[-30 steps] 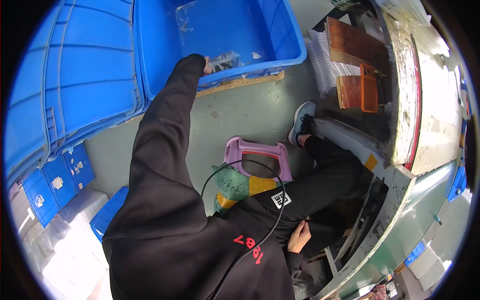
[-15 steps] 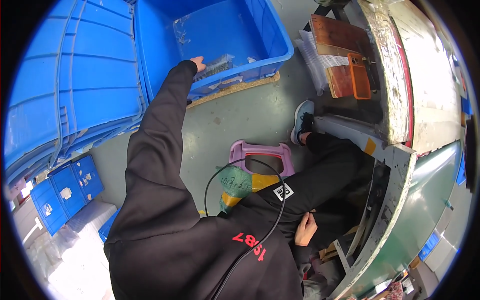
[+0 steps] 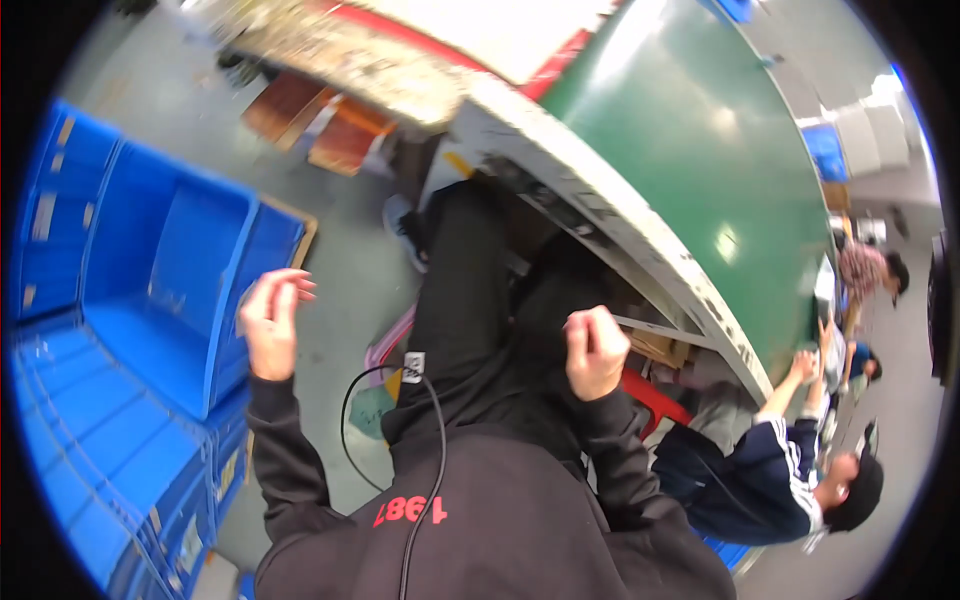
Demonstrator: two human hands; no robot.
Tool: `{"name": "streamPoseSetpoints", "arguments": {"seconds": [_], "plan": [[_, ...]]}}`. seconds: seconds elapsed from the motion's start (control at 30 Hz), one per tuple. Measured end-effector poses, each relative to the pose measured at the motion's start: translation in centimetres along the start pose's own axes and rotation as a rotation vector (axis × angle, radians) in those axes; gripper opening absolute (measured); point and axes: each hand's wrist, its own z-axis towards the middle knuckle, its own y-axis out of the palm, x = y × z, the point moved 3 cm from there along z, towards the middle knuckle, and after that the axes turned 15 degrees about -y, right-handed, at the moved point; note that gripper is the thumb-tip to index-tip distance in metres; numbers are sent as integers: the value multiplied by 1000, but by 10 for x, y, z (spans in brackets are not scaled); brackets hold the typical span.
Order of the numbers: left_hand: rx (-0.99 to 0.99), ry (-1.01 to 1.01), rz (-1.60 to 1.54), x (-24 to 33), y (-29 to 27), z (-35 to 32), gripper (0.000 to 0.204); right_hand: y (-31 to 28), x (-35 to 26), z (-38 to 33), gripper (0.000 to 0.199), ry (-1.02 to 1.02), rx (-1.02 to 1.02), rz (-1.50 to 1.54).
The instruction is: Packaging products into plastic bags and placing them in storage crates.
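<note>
My left hand is raised over the grey floor beside an open blue bin. Its fingers are curled around a small pale, see-through packet that is blurred and mostly hidden. My right hand is closed in a fist above my dark trouser leg, just under the worn white edge of a green table, and nothing shows in it. Both arms wear black sleeves. A black cable runs down my chest.
Stacked blue bins and lids fill the lower left. A pink stool and a red stool stand by my legs. Brown boards lie on the floor. A co-worker in a navy striped jacket sits at the right, with other people beyond.
My left hand has come out of the blue bin and lifted toward me. My right hand has risen from my lap. The view has swung up toward the green table.
</note>
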Motion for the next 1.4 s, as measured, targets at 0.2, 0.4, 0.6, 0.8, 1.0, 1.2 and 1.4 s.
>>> {"name": "streamPoseSetpoints", "arguments": {"seconds": [0.2,0.4,0.6,0.8,1.0,1.2,1.4], "plan": [[-353,323,656,-20,186,-17,99,-132,107,36,21,12,423,-242],[-36,223,1171,16,237,-48,107,-188,152,30,15,-51,557,-486],[-290,744,1337,23,225,-28,99,-65,99,-20,39,-1037,-80,-155],[-955,1374,1383,49,221,28,82,-6,203,-51,72,-1062,-584,-6],[-1713,1897,853,18,262,45,59,8,240,-62,84,-965,-853,205],[-1632,1829,778,19,263,56,55,12,274,-83,91,-862,-777,353],[-1596,1787,732,20,263,69,57,32,292,-85,94,-854,-738,427]]}}
